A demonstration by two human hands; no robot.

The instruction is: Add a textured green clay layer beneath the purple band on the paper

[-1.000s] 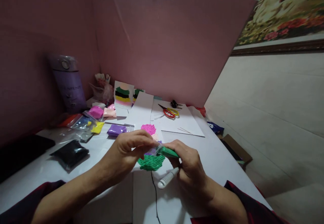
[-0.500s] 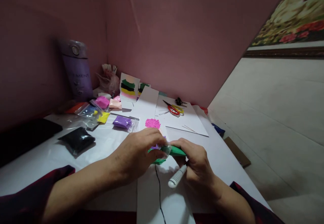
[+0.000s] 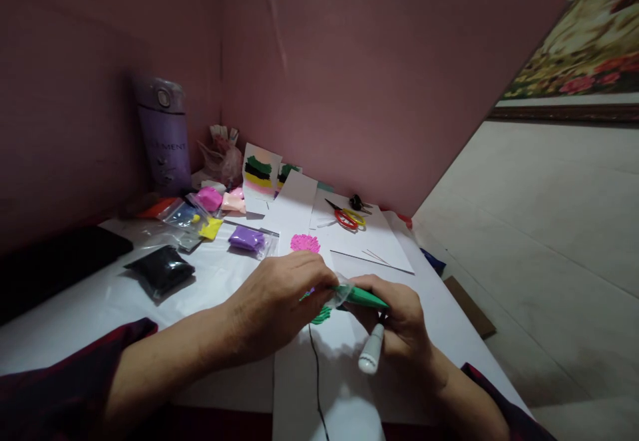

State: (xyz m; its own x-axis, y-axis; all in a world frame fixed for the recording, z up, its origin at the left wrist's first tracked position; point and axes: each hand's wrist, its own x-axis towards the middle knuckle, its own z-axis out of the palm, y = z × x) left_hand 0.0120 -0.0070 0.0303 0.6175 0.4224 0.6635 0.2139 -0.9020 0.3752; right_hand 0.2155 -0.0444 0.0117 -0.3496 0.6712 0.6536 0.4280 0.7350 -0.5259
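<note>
Between my two hands is a small plastic packet of green clay (image 3: pixel 367 296). My left hand (image 3: pixel 279 298) pinches the packet's clear plastic end. My right hand (image 3: pixel 402 314) is closed around its green, filled part. A tool with a white handle (image 3: pixel 372 349) also sits in my right hand, its handle pointing down toward me; its other end is hidden. Under my hands lies a white paper strip (image 3: pixel 294 388) bearing a textured pink round (image 3: pixel 305 243), a partly hidden green patch (image 3: pixel 322 316), a bit of purple, and a thin black line (image 3: pixel 317 368) running toward me.
Left on the table are packets of black clay (image 3: pixel 162 273), purple clay (image 3: pixel 246 238) and several other colours, beside a purple bottle (image 3: pixel 164 138). Red and yellow scissors (image 3: pixel 346 219) lie on white sheets at the back. A colour-striped card (image 3: pixel 259 173) leans at the pink wall.
Both hands have shifted slightly right with the green packet. The white handle has swung right and stands steeper. The camera view has turned a little.
</note>
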